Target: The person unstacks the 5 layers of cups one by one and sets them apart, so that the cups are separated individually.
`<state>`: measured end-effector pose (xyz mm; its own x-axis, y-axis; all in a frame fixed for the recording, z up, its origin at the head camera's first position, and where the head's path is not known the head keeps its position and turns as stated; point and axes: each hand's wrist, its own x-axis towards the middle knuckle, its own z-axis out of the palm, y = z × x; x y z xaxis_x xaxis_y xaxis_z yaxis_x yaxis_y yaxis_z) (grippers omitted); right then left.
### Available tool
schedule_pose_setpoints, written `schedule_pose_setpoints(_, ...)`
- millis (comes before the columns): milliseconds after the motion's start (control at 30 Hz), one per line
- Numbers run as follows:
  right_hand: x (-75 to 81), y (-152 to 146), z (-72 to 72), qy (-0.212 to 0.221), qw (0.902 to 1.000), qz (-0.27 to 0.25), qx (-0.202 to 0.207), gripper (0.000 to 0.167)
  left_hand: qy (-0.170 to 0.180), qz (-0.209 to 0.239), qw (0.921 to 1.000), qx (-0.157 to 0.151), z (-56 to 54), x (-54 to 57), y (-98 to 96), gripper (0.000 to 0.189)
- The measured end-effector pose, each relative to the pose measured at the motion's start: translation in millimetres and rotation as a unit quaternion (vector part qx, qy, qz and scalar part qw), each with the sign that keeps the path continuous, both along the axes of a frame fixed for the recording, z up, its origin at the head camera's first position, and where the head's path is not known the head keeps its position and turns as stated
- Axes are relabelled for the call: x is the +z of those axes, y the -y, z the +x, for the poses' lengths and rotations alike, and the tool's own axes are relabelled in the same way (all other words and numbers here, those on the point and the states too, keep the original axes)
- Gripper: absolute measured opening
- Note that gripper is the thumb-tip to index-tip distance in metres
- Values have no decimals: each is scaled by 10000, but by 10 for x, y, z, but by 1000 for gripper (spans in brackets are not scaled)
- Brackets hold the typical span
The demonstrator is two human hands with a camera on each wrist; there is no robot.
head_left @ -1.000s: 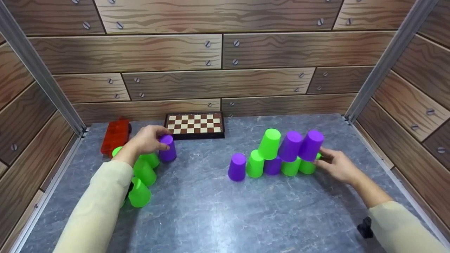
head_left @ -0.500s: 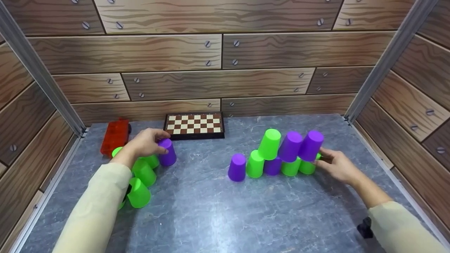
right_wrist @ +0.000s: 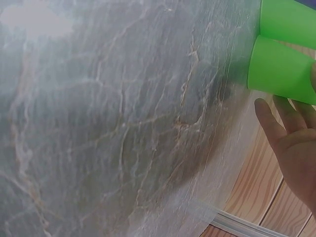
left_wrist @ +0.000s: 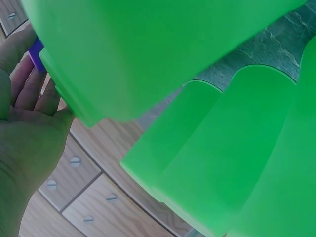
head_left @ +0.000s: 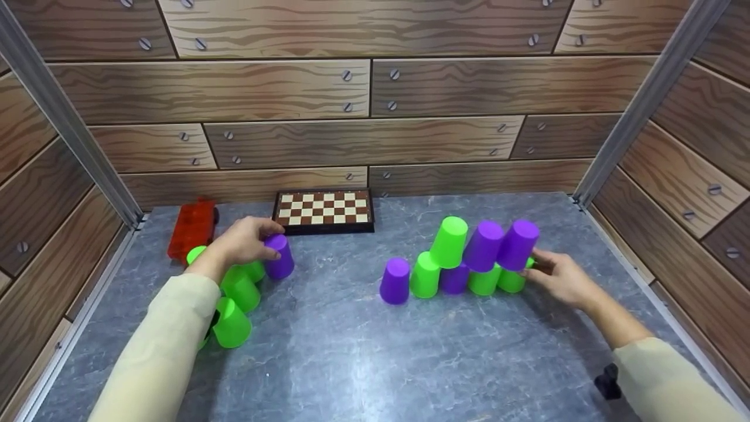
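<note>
My left hand (head_left: 243, 241) pinches an upside-down purple cup (head_left: 281, 261) near its top, at the far end of the green cups (head_left: 241, 288) on the left. My left forearm covers part of that group. On the right, my right hand (head_left: 559, 275) has thumb and fingers at either side of the end green cup (right_wrist: 281, 69) in a row of upside-down cups. Across that row's bottom cups stand a green cup (head_left: 450, 241) and two purple ones, the rightmost purple cup (head_left: 518, 245) right above my fingertips. A separate-coloured purple cup (head_left: 395, 281) ends the row at left.
A chessboard (head_left: 325, 210) lies at the back, just beyond my left hand. Left of it is a red plastic toy (head_left: 193, 228). A small black object (head_left: 608, 381) shows beside my right sleeve. Wood-patterned walls (head_left: 281, 88) enclose the grey tabletop (head_left: 328, 351).
My left hand and its purple cup have shifted slightly toward me. My right hand and the stacked cups stay where they were.
</note>
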<state>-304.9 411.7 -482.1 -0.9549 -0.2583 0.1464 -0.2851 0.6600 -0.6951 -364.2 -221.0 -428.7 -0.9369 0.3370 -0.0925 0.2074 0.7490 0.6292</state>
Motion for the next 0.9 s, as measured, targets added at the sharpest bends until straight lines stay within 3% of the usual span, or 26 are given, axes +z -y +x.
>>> schedule_pose_setpoints(233, -10, 5, -1, -34, 9999, -111, 57, 58, -29, 40, 9999, -96, 9, 1, -18, 54)
schedule_pose_setpoints(533, 2, 19, -3, -140, 9999, -43, 70, 57, 80, 79, 9999, -3, 27, 17, -2, 56)
schedule_pose_setpoints(733, 5, 25, -5, -173, 9998, -81, 103, 57, 173, 347, 9992, 140, 69, 140, 29, 63)
schedule_pose_setpoints(900, 8, 7, -3, -108, 9999, -58, 96, 58, 7, 630, 9979, 136, 112, 348, 0, 66)
